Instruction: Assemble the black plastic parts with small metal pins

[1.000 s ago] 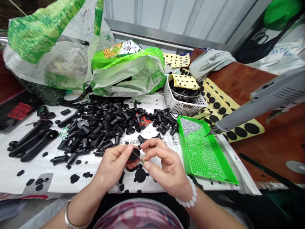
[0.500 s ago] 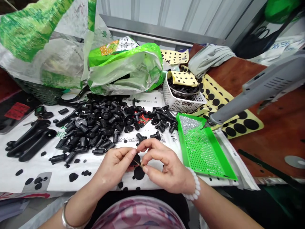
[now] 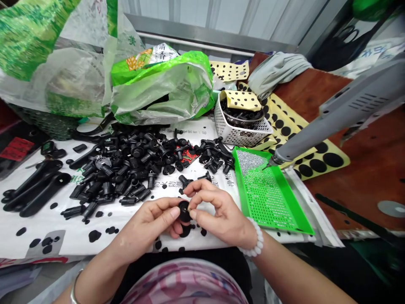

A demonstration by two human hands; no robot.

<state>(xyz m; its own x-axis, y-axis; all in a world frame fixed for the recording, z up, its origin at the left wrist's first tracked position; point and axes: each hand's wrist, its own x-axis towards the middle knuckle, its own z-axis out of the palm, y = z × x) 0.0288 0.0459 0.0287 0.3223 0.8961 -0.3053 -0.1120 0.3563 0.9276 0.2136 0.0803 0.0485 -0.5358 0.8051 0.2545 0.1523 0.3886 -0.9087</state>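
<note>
My left hand (image 3: pixel 151 223) and my right hand (image 3: pixel 215 209) meet over the near edge of the white sheet. Between their fingertips sits a small round black part (image 3: pixel 184 210); the left thumb and fingers pinch it from the left, the right fingertips press on it from the right. Just beyond the hands lies a big heap of black plastic parts (image 3: pixel 133 164). A black disc (image 3: pixel 185 230) lies on the sheet right under the hands.
A green perforated tray (image 3: pixel 268 194) lies to the right, with a grey electric screwdriver (image 3: pixel 332 122) hanging over it. A white basket (image 3: pixel 240 126) of black parts, yellow sheets of black discs (image 3: pixel 303 143) and green plastic bags (image 3: pixel 164 88) stand behind. Long black handles (image 3: pixel 34 190) lie at the left.
The thin metal piece seen between my fingers earlier no longer shows; both hands now close on the round black part. The view has shifted slightly.
</note>
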